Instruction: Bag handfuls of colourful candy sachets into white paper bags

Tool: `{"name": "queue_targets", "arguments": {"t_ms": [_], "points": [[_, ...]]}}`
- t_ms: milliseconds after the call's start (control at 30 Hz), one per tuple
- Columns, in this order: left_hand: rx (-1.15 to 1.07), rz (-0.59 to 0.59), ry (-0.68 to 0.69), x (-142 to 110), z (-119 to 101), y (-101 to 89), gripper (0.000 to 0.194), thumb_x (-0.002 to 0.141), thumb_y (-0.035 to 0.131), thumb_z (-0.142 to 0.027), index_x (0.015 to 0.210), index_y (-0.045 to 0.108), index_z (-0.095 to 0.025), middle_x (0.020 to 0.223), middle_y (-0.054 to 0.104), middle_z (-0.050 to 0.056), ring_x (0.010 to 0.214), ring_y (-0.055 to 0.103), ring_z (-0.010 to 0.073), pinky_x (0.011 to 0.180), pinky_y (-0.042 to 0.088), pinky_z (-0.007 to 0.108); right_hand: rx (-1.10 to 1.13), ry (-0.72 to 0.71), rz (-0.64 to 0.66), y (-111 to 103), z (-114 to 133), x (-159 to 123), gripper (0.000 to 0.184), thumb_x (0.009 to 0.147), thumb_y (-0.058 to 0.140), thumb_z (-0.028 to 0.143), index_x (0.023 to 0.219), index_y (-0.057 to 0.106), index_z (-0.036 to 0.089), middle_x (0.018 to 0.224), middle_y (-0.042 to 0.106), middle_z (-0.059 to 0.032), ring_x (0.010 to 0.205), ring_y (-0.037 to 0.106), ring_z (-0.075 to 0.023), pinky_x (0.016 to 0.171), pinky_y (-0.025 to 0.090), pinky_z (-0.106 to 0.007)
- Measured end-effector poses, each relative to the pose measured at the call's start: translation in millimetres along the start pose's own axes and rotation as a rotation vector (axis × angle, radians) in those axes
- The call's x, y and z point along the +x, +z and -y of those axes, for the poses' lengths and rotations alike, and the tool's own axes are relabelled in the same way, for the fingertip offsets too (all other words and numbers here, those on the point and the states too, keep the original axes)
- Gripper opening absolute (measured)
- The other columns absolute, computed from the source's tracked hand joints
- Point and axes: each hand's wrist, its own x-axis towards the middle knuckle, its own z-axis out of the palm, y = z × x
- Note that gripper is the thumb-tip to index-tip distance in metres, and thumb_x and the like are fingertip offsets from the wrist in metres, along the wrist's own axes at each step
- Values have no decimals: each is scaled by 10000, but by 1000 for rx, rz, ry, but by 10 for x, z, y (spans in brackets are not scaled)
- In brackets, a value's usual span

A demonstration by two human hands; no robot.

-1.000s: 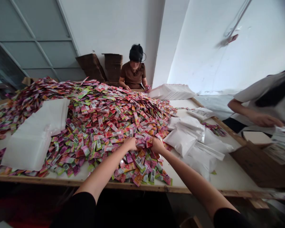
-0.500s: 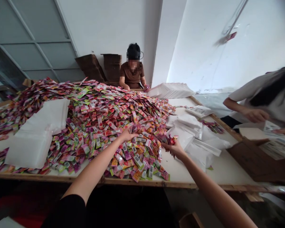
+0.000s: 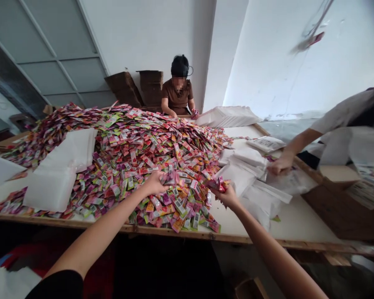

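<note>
A large heap of small, colourful packets (image 3: 134,141) in pink, purple, green and orange covers the middle of the table. My left hand (image 3: 156,183) is closed on a few packets (image 3: 171,178), low over the front of the heap. Farther right, my right hand (image 3: 227,195) grips a bunch of packets (image 3: 218,183) at the heap's right edge. The fingers of both hands are partly hidden by the packets they hold. White plastic bags (image 3: 246,170) lie just beyond my right hand.
A fanned stack of white bags (image 3: 51,187) rests on the heap's left side. More bags (image 3: 227,116) are stacked at the back. A co-worker (image 3: 178,93) sits opposite; another person's hand (image 3: 280,165) reaches in from the right, above a cardboard box (image 3: 333,207).
My left hand has drawn back left with its packets; my right hand has barely moved. The person at right has stretched an arm towards the bags on the table.
</note>
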Motion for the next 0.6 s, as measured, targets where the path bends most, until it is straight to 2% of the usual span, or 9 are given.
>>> {"name": "queue_targets", "arguments": {"t_ms": [100, 233, 333, 433, 533, 600], "points": [[174, 183, 95, -14, 53, -18, 111, 570, 620, -236, 598, 540, -164, 558, 561, -15, 542, 540, 144, 519, 403, 228, -239, 1, -5, -14, 47, 166, 267, 610, 654, 374, 569, 490, 167, 446, 530, 6, 417, 497, -119, 398, 359, -195], [510, 331, 381, 67, 13, 196, 161, 515, 613, -103, 651, 563, -172, 727, 627, 28, 734, 594, 206, 648, 426, 265, -517, -156, -94, 229, 283, 582, 114, 668, 587, 260, 632, 554, 157, 653, 619, -28, 637, 575, -148, 558, 395, -196], [752, 332, 442, 148, 14, 456, 143, 534, 620, -89, 650, 577, -161, 725, 637, 78, 778, 599, 251, 731, 429, 336, -557, -153, -96, 535, 376, 863, 146, 656, 587, 229, 781, 596, 153, 755, 643, -61, 708, 587, -180, 596, 389, -220], [796, 281, 476, 164, 95, 573, 118, 585, 589, -81, 675, 590, -159, 710, 638, 85, 779, 600, 235, 765, 422, 343, -589, -140, -92, 729, 313, 968, 261, 614, 602, 164, 872, 590, 126, 791, 650, -108, 715, 593, -215, 583, 379, -245], [652, 183, 494, 111, 186, 485, 181, 580, 596, -96, 749, 600, -163, 777, 642, 73, 843, 586, 232, 808, 413, 347, -582, -149, -116, 689, 202, 944, 293, 623, 590, 178, 911, 578, 124, 821, 648, -114, 738, 592, -226, 591, 380, -253], [441, 67, 410, 63, 201, 373, 237, 564, 608, -115, 795, 605, -166, 828, 641, 58, 878, 576, 229, 810, 421, 338, -512, -137, -151, 560, 167, 905, 254, 629, 592, 222, 867, 584, 136, 797, 643, -92, 738, 588, -221, 593, 384, -249]]}}
